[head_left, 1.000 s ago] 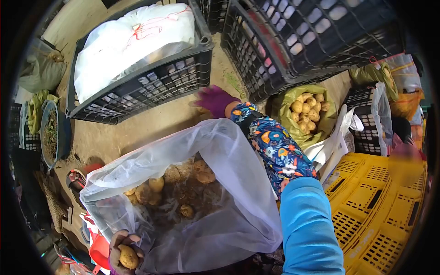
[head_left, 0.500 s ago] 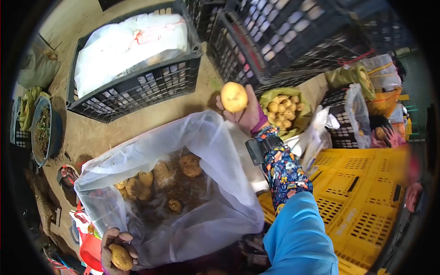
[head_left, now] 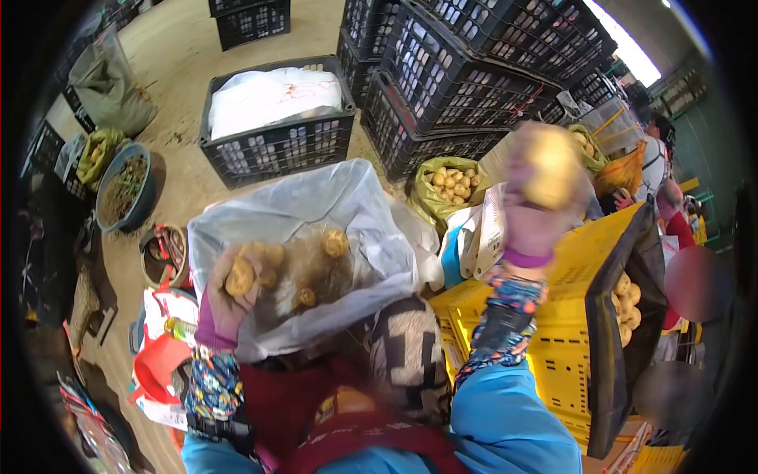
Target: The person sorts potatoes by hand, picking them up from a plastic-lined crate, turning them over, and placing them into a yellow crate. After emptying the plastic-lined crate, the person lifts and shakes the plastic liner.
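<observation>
In the head view, my left hand is closed around a potato above the near-left side of a container lined with clear plastic. Several soil-dusted potatoes lie on the dirty bottom of that liner. My right hand is raised to the right, blurred by motion, gripping a larger yellow potato. Below it stands a yellow slatted crate, and a dark-lined opening at its right side shows more potatoes. A green sack of small potatoes sits open just beyond the lined container.
Black crates are stacked at the back. Another black crate holds a white plastic-covered load. To the left are a blue tub of debris and a red scoop-like container. A person in red is at the far right.
My right hand has swung right with its potato, from beside the liner's far corner to above the yellow crate. My left hand, still holding a potato, now lies over the liner. The view has shifted.
</observation>
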The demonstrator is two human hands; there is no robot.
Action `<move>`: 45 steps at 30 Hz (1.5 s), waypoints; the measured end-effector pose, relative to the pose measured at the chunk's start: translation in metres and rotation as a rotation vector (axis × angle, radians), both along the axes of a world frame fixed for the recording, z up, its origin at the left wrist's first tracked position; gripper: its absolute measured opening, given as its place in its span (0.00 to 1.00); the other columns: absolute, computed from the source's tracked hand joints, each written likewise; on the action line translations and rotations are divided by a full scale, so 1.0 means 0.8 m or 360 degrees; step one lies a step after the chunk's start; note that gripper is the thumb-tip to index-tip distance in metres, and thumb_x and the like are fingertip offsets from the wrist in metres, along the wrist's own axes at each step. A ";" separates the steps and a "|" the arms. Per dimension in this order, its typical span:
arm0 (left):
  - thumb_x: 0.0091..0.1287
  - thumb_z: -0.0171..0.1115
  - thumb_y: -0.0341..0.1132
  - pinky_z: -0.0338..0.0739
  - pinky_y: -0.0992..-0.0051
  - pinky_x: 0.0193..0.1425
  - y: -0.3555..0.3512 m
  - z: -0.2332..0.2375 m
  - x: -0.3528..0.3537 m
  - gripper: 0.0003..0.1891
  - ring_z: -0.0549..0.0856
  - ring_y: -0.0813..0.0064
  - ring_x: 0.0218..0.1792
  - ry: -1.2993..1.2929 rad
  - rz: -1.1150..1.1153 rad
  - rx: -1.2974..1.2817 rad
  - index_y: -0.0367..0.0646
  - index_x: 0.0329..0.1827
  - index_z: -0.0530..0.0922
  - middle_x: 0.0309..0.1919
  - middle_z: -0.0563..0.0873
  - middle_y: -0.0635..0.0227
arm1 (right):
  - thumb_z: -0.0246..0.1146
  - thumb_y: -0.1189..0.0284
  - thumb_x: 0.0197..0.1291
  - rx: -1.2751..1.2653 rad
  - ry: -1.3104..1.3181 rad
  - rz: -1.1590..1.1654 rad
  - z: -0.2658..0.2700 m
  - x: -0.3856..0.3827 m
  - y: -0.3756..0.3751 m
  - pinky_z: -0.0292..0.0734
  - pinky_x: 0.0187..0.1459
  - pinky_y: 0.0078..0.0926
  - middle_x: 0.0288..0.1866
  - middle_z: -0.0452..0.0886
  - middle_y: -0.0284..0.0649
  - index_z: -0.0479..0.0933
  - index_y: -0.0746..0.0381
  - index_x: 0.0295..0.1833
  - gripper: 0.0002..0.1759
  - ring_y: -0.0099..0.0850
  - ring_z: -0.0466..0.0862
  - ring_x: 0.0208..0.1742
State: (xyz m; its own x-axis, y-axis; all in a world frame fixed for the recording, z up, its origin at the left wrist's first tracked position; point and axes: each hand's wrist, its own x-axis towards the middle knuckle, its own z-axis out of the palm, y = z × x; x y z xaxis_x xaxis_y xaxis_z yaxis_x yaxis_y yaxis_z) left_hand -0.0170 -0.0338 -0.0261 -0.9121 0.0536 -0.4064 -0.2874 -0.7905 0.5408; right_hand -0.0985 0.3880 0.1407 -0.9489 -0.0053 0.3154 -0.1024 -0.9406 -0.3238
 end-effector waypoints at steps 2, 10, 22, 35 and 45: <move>0.77 0.54 0.41 0.86 0.74 0.44 -0.004 0.005 0.005 0.19 0.87 0.67 0.50 -0.0105 0.0093 0.0009 0.51 0.68 0.74 0.55 0.84 0.65 | 0.65 0.67 0.58 -0.0340 0.0373 -0.0179 0.060 0.055 0.037 0.85 0.44 0.38 0.61 0.76 0.47 0.72 0.62 0.64 0.28 0.39 0.81 0.56; 0.75 0.56 0.44 0.84 0.70 0.51 -0.031 0.006 0.023 0.19 0.84 0.65 0.57 0.0013 0.0222 -0.0008 0.51 0.66 0.75 0.60 0.82 0.64 | 0.60 0.72 0.58 -0.0436 0.0501 0.0422 0.069 0.084 0.035 0.72 0.45 0.30 0.34 0.81 0.23 0.77 0.51 0.45 0.09 0.23 0.80 0.37; 0.76 0.53 0.54 0.83 0.68 0.45 -0.014 0.044 -0.012 0.18 0.86 0.70 0.48 -0.0192 0.0393 -0.0483 0.47 0.45 0.77 0.50 0.84 0.63 | 0.59 0.55 0.68 0.3442 -0.0024 0.0794 -0.538 -0.150 -0.233 0.80 0.53 0.45 0.57 0.82 0.49 0.75 0.58 0.61 0.23 0.47 0.84 0.55; 0.78 0.46 0.55 0.83 0.71 0.46 0.004 0.055 -0.026 0.26 0.85 0.71 0.43 -0.0530 0.0100 -0.0904 0.37 0.55 0.75 0.50 0.84 0.58 | 0.64 0.59 0.58 0.3587 0.0449 0.0500 -0.619 -0.149 -0.234 0.80 0.48 0.43 0.45 0.80 0.49 0.77 0.57 0.52 0.20 0.47 0.84 0.49; 0.78 0.49 0.51 0.79 0.80 0.41 0.059 -0.049 0.000 0.25 0.82 0.75 0.43 0.0198 -0.0419 -0.0945 0.43 0.68 0.70 0.54 0.82 0.64 | 0.70 0.68 0.54 0.2004 0.0245 -0.0377 -0.364 -0.062 -0.301 0.77 0.48 0.32 0.42 0.81 0.39 0.75 0.59 0.50 0.18 0.35 0.82 0.45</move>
State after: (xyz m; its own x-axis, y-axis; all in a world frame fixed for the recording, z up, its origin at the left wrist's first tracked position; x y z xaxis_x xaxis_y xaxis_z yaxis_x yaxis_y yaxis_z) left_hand -0.0174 0.0133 -0.0650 -0.9412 0.0808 -0.3280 -0.3376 -0.2597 0.9047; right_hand -0.1483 0.1476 -0.1506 -0.9221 -0.2148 0.3219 -0.3392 0.0481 -0.9395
